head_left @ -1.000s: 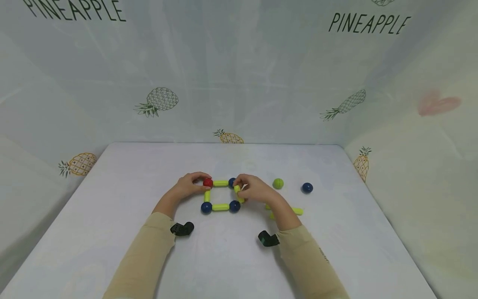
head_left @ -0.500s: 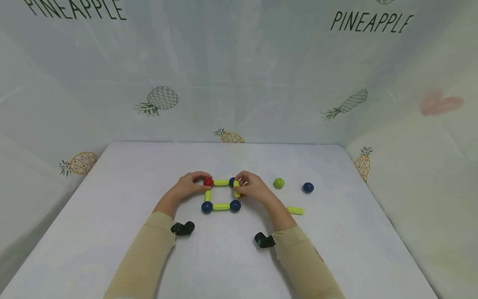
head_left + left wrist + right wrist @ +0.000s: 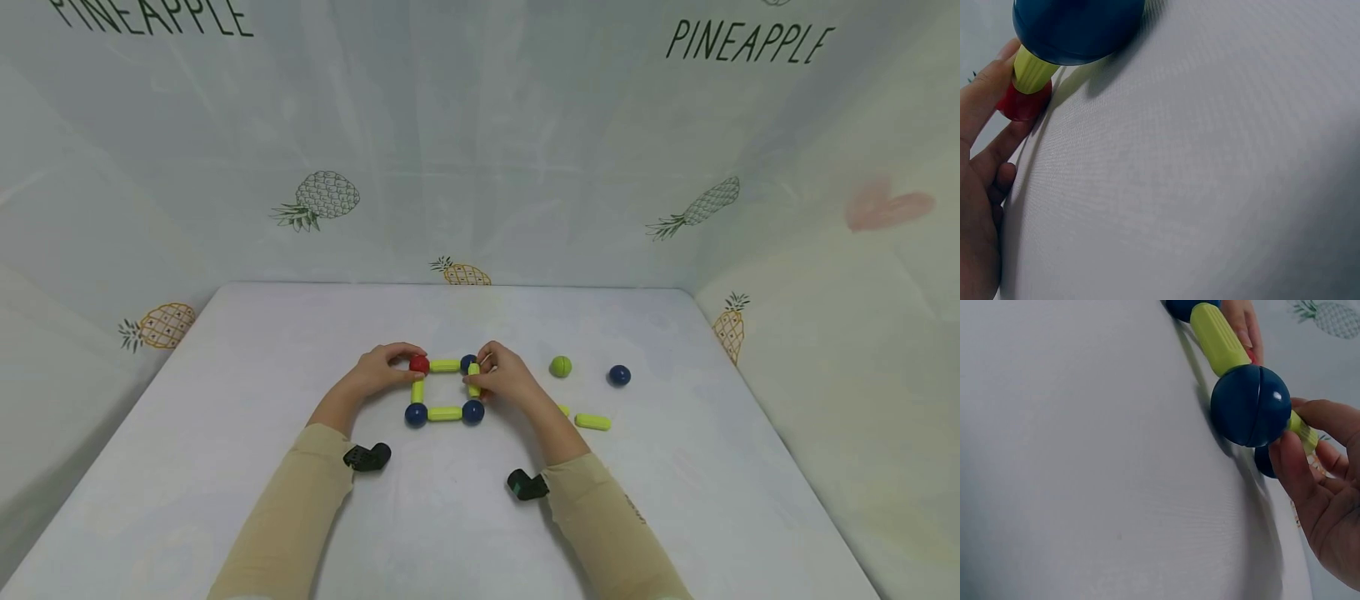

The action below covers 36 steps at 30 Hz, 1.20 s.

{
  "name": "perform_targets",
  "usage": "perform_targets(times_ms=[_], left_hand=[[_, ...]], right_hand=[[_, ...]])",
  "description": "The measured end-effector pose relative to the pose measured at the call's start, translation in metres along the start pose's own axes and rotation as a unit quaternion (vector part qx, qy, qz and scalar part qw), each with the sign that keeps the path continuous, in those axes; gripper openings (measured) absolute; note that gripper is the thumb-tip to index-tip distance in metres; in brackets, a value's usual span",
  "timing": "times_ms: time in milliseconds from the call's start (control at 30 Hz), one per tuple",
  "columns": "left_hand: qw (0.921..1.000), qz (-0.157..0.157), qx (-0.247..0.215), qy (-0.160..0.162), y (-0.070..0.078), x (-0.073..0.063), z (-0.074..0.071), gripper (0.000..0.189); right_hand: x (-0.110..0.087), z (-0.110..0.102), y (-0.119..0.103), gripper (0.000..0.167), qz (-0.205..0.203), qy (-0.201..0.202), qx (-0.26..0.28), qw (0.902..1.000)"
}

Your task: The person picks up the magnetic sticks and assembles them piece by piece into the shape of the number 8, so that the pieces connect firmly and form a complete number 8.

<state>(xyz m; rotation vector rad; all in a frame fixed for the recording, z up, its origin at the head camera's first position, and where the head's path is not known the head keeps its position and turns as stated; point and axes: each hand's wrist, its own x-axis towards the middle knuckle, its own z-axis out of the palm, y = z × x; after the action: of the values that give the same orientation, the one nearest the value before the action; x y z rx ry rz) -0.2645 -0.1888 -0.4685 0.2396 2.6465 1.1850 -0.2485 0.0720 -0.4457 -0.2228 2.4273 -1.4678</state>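
A square of yellow-green rods and balls lies on the table. Its far-left corner is a red ball, which my left hand holds between thumb and fingers. Blue balls form the other corners: near left, near right and far right, the far-right ball partly behind my fingers. My right hand pinches the right-side rod. In the right wrist view that rod sits behind the near blue ball; whether its ends touch both balls I cannot tell.
To the right of the square lie a loose green ball and a blue ball. A loose rod rests beside the right forearm, and another rod is mostly hidden behind it. A patterned curtain hangs beyond the table.
My right hand has shifted slightly left and turned the rod from a slant into line between the two right-hand blue balls. The left hand stays on the red ball.
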Motion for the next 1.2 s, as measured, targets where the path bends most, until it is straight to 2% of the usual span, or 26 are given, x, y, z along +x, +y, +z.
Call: perform_targets(times_ms=[433, 667, 1200], left_hand=[[1.0000, -0.005, -0.001, 0.001, -0.0017, 0.0008, 0.0005, 0.046], [1.0000, -0.003, -0.003, -0.002, -0.0030, 0.0014, -0.0001, 0.046], [1.0000, -0.006, -0.004, 0.000, -0.0022, 0.0012, 0.0001, 0.047]], right_hand=[[-0.0020, 0.0030, 0.0005, 0.036, 0.001, 0.004, -0.011, 0.9999], [-0.0013, 0.0045, -0.0003, 0.037, 0.015, 0.008, -0.018, 0.9997], [-0.0008, 0.0083, 0.0031, 0.034, 0.011, 0.023, -0.066, 0.9975]])
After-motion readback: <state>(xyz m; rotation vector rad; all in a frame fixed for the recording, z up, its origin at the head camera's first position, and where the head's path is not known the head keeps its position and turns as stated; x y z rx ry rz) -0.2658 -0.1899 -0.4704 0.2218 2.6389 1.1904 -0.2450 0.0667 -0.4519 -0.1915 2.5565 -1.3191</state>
